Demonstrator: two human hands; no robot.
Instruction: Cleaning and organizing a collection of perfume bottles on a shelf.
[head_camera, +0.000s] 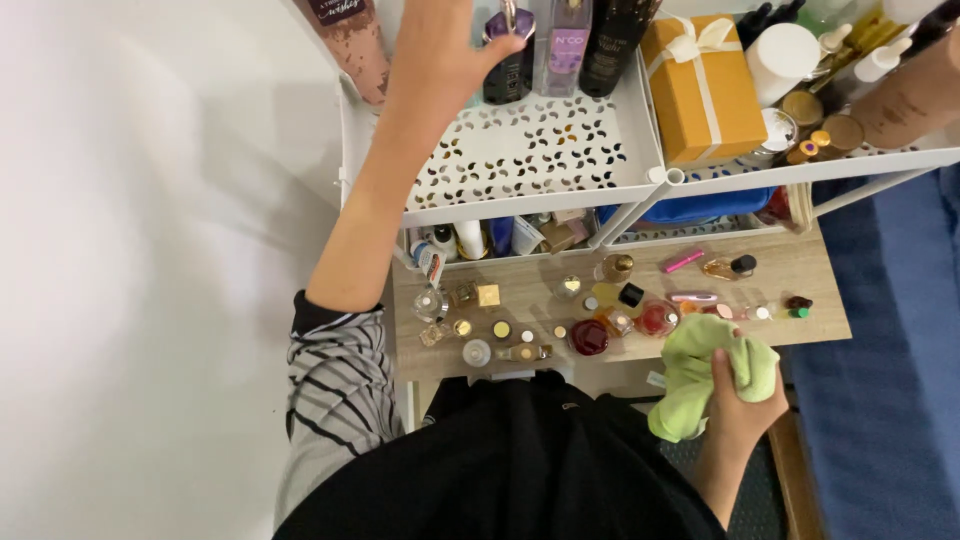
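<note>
1. Green microfibre-type cloth (715, 375), bunched, at near right. The right hand (745, 405) is closed around it, thumb over the top fold. Judged soft, light and limp; it hangs below the fist, so a grip on the bunched middle suits it best.
2. Beyond it, a low wooden shelf (800, 270) carries many small perfume bottles (590, 335), set close together. Judged fragile and easy to tip.
3. Above that, a white perforated rack shelf (530, 150), bare across the middle.
4. Far end of the rack: the left hand (445, 50) is stretched out, fingers curled at the top of a dark purple bottle (510, 60). Contact at the cap is seen; whether the grip is fully closed cannot be told. The bottle stands upright, just left of a clear lilac bottle (565, 45) and a black one (615, 40). Judged glass: heavy for its size, smooth, breakable. The body offers a surer hold than the cap.
5. Far right: orange gift box (705, 90) with cream ribbon.
</note>
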